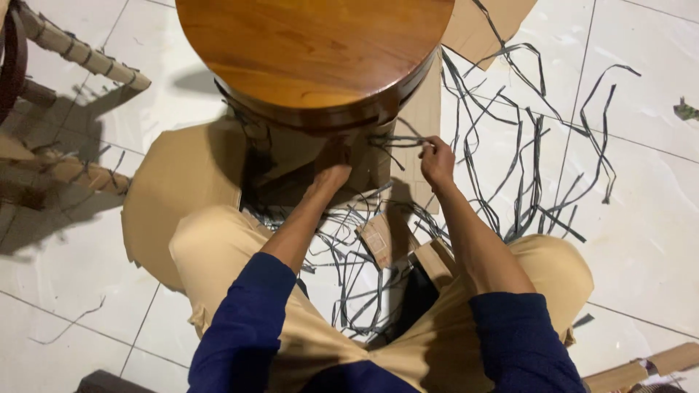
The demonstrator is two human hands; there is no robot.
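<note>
- My right hand (437,161): fingers pinch a dark strip (397,140) at the round wooden stool (313,58).
- My left hand (331,175): pressed under the rim, fingers hidden, cannot tell.
- Wrapping looks barely begun; many loose strips (524,175) on the floor (641,218).

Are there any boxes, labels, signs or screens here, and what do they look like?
No labels, signs or screens.
Flattened cardboard sheet: plain brown, on the floor under the round wooden stool.
Cardboard scrap: brown, top right.
Small cardboard piece: tan, between the knees, among dark strips.
</note>
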